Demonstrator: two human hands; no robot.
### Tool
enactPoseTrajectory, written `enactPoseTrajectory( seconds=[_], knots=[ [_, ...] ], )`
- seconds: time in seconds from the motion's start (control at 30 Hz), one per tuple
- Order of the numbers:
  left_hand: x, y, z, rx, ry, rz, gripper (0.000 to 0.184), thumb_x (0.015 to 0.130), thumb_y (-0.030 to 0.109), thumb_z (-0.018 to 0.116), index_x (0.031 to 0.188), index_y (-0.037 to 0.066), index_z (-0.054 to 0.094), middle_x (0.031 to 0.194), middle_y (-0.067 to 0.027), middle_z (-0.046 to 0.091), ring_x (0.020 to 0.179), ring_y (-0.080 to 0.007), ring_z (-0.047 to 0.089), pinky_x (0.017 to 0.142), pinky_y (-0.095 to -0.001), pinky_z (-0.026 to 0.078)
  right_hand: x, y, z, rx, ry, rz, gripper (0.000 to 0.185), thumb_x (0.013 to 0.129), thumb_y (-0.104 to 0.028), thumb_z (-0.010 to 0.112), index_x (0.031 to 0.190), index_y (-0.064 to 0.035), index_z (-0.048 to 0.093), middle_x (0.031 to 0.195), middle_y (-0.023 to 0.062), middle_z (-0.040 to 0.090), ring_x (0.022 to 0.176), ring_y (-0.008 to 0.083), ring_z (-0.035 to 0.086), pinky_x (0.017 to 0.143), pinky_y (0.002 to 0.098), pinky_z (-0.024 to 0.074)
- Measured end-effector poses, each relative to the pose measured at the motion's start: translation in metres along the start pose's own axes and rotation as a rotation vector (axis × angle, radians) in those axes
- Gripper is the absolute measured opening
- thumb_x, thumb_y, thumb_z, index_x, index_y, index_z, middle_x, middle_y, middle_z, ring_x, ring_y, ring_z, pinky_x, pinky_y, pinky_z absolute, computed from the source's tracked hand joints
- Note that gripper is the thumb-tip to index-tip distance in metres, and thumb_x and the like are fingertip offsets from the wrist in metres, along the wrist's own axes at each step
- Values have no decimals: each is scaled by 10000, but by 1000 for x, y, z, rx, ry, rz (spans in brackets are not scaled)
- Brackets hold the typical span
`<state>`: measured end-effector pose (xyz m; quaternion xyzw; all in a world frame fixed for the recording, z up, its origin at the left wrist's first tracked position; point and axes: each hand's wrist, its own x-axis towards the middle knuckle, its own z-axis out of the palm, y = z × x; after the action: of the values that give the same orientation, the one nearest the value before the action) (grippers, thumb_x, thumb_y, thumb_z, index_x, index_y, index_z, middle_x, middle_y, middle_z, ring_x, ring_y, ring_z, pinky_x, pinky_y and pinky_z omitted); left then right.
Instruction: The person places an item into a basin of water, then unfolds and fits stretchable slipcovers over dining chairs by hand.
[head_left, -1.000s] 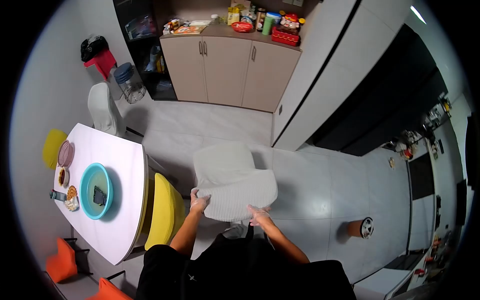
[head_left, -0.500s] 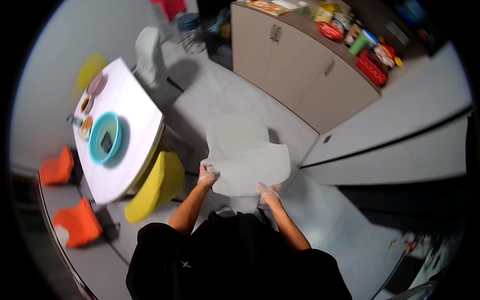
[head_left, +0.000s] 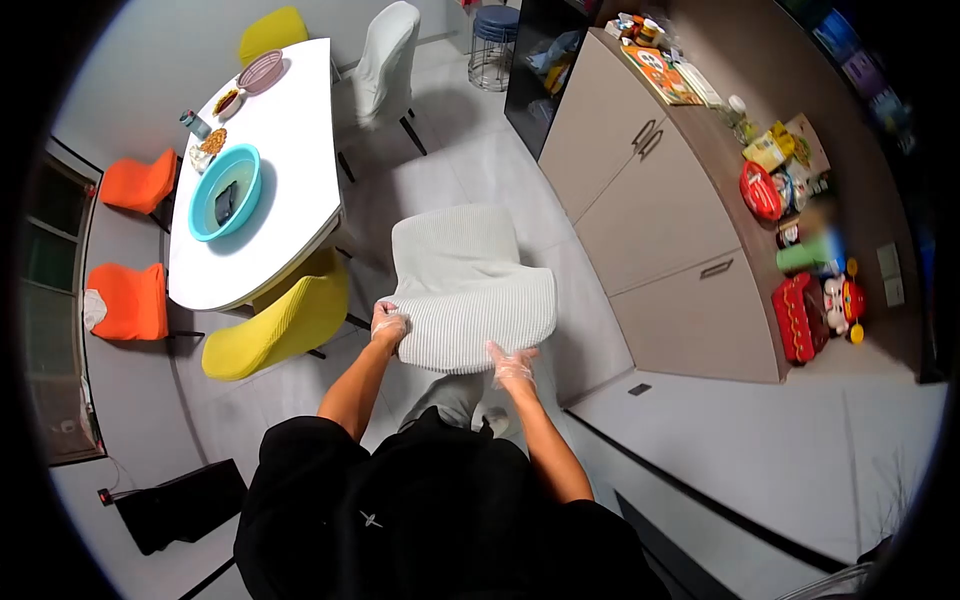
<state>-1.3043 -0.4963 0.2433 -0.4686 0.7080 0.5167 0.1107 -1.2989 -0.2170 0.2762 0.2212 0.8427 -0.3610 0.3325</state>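
In the middle of the view is a chair [head_left: 470, 318] in a pale, ribbed fabric cover, its backrest nearest me and its seat [head_left: 455, 240] beyond. My left hand [head_left: 388, 326], in a clear plastic glove, is closed on the backrest's left edge. Also gloved, my right hand [head_left: 512, 366] grips the near edge to the right of centre, thumb on the cloth. Some fingers of both hands are hidden by the cover.
At left a white table [head_left: 290, 150] holds a turquoise basin [head_left: 252, 200] with a dark item in water. Around it stand a yellow chair [head_left: 280, 325], orange chairs [head_left: 135, 305] and another pale-covered chair [head_left: 385, 65]. A beige cabinet [head_left: 650, 220] lies to the right.
The view has turned, so the table and cabinet sit differently in it. The chair and both hands appear slightly further left and higher, with the grip kept. One leg and shoe now show below.
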Motion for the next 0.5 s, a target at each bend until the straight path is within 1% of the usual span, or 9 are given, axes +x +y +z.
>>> enactPoseTrajectory(
  seconds=[0.03,0.1,0.13,0.17,0.2,0.23,0.3,0.43,0.5],
  knots=[
    [9,8,9,-77,-16,-6,400,711,66,653,1020,175,422,757,-30,481,687,-157,489,621,-344,453,13,-9,-11,-14,-8,3,1333,731,-700,630,1347,265,-54,1346,415,383,1291,454,413,1081,403,337],
    [41,16,23,-231,-48,-10,391,711,46,638,1007,178,419,726,-8,458,639,-138,466,574,-322,440,43,-27,-26,-12,19,-26,1331,717,-685,654,1375,230,-52,1340,397,405,1261,447,450,1056,426,370],
    [62,18,34,-274,-26,-18,374,705,22,629,977,177,425,705,13,432,585,-113,436,510,-295,410,57,-34,-33,-12,31,-39,1331,710,-678,667,1389,213,-51,1337,388,415,1246,444,469,1043,437,387],
    [82,21,44,-106,32,108,355,695,20,639,953,160,439,714,13,439,592,-108,447,509,-295,413,78,-50,-42,21,4,-16,1334,700,-670,683,1398,198,-52,1352,377,407,1258,438,459,1048,433,382],
    [110,22,55,-144,36,106,324,695,46,631,946,147,452,725,0,449,619,-121,453,549,-302,425,99,-59,-50,52,-28,18,1339,690,-662,699,1408,183,-52,1368,367,398,1270,431,448,1053,430,378],
    [127,14,63,-173,35,86,296,696,71,622,939,134,465,736,-12,460,646,-135,458,588,-309,437,128,-55,-51,53,18,22,1295,691,-598,736,1418,151,-31,1275,335,461,1065,368,512,886,412,435],
    [135,37,75,-123,64,67,314,692,58,656,929,125,461,744,-3,465,646,-123,471,587,-306,448,185,-47,-53,56,111,29,1226,694,-469,811,1439,87,11,1089,272,586,654,241,638,552,378,549],
    [142,99,100,-112,98,5,333,695,54,671,943,117,458,771,-16,497,642,-123,488,582,-305,455,230,-107,-106,-41,101,18,1144,684,-467,817,1395,88,113,1043,239,601,599,203,610,514,325,520],
    [156,119,113,-148,91,-12,357,714,71,702,963,117,449,765,-31,519,640,-127,496,564,-303,443,241,-149,-132,-58,64,36,1116,681,-473,817,1378,86,149,1037,238,599,583,190,602,520,329,519]
  ],
)
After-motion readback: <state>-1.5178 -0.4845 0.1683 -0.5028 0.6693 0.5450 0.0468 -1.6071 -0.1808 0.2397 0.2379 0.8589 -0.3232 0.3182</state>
